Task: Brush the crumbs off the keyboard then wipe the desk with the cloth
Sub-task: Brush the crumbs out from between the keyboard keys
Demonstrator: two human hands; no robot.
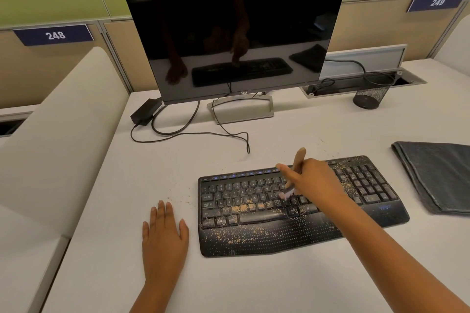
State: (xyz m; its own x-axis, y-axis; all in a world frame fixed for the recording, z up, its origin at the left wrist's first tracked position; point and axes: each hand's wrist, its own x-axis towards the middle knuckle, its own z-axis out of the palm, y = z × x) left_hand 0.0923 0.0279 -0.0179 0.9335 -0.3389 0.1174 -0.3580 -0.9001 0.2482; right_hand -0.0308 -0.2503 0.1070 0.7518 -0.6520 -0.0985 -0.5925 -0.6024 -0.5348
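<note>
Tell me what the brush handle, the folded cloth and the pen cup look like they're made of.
Brush handle: probably wood, tan and matte. Cloth: soft dark grey fabric, maybe microfibre, with stitched folded edges. Pen cup: black wire mesh, likely metal, see-through.

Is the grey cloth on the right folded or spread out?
Folded. The cloth lies flat on the desk right of the keyboard, with stacked layered edges showing along its left side.

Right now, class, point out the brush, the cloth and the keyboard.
brush (299, 157), head view, on its wooden handle above the hand.
cloth (437, 175), head view, on the folded top.
keyboard (254, 236), head view, on the crumb-strewn palm rest.
</note>
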